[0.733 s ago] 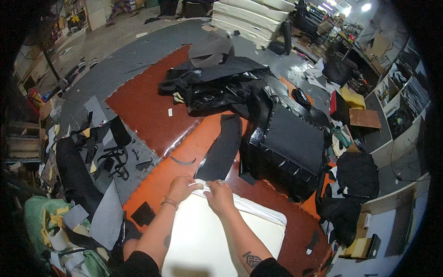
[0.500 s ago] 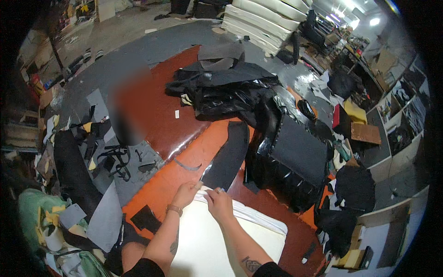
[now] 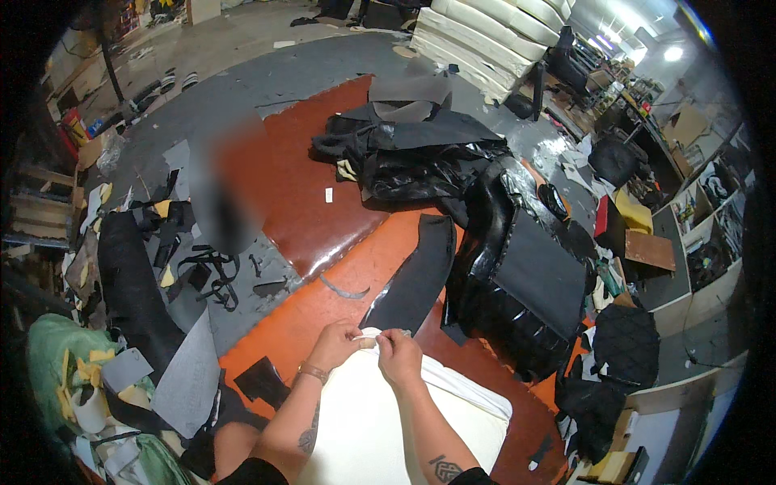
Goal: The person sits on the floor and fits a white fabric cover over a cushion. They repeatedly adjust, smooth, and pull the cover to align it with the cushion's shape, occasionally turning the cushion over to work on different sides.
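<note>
A white, slab-like cushion (image 3: 364, 420) lies in front of me, between my forearms. White cloth (image 3: 461, 385) is bunched into a folded band along its far right side. At the far end of the cushion, my left hand (image 3: 335, 347) pinches the cloth's edge between thumb and fingers. Close beside it, my right hand (image 3: 399, 356) is closed on the same edge, fingertips almost meeting the left ones. Just beyond both hands a long black strip of material (image 3: 416, 271) lies on an orange sheet (image 3: 323, 311).
A black glossy upholstered piece (image 3: 525, 283) and heaped black covers (image 3: 428, 153) lie ahead to the right. Brown sheeting (image 3: 323, 218) covers part of the floor. Scraps and a black roll (image 3: 133, 279) lie left. White cushions (image 3: 493, 40) are stacked far off. Shelving (image 3: 687, 267) stands right.
My fingertips have come closer together on the cloth edge. The whole view has shifted slightly, so the surroundings appear further right. The cushion stays in place.
</note>
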Demonstrator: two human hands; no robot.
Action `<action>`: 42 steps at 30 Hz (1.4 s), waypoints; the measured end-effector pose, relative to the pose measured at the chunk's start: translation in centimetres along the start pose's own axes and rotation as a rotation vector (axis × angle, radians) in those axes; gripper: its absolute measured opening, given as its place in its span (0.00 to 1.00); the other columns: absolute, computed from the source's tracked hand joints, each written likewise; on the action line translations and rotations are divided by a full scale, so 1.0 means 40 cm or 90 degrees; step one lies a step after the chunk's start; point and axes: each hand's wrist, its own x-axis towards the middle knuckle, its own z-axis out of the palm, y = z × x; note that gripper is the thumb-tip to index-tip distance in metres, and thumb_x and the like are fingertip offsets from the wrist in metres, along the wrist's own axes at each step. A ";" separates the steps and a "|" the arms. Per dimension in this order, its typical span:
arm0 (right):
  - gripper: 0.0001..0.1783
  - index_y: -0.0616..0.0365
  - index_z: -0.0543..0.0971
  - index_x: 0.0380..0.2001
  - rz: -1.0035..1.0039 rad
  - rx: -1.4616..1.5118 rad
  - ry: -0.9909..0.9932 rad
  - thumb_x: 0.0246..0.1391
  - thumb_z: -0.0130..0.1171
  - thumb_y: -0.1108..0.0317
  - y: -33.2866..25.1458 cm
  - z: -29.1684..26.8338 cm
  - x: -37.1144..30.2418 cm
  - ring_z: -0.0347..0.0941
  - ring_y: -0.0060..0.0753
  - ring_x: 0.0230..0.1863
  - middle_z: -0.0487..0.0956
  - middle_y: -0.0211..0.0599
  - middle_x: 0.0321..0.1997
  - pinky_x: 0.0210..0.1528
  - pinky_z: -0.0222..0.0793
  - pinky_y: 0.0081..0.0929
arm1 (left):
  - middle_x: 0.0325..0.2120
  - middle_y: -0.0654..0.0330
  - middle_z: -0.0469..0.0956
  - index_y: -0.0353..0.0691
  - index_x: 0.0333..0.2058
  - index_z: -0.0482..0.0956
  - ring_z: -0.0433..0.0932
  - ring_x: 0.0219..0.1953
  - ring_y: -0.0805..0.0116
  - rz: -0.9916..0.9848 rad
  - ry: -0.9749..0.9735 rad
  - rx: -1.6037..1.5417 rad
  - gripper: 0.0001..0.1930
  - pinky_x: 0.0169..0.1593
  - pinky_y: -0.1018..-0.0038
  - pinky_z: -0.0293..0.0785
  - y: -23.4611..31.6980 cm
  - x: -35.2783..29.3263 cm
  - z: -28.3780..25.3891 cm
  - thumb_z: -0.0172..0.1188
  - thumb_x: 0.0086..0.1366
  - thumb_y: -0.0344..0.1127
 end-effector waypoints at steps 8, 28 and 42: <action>0.18 0.50 0.86 0.54 -0.154 -0.184 -0.040 0.61 0.65 0.65 -0.026 -0.035 0.009 0.79 0.51 0.52 0.83 0.48 0.53 0.55 0.74 0.42 | 0.32 0.58 0.80 0.30 0.31 0.82 0.78 0.33 0.67 0.067 0.038 0.058 0.16 0.39 0.71 0.76 0.010 -0.001 0.015 0.77 0.61 0.38; 0.09 0.58 0.86 0.43 -0.040 -0.067 0.070 0.65 0.60 0.68 -0.009 0.050 0.019 0.81 0.54 0.44 0.83 0.48 0.40 0.46 0.78 0.49 | 0.29 0.57 0.87 0.32 0.34 0.87 0.82 0.31 0.73 -0.056 0.033 -0.060 0.10 0.38 0.73 0.79 -0.017 0.050 0.043 0.73 0.65 0.34; 0.13 0.65 0.89 0.40 0.183 0.176 -0.067 0.60 0.70 0.65 0.100 0.063 0.109 0.79 0.29 0.28 0.87 0.39 0.30 0.33 0.74 0.32 | 0.61 0.42 0.75 0.28 0.58 0.77 0.81 0.52 0.40 0.078 0.050 0.333 0.26 0.56 0.53 0.77 0.066 -0.108 0.068 0.65 0.69 0.44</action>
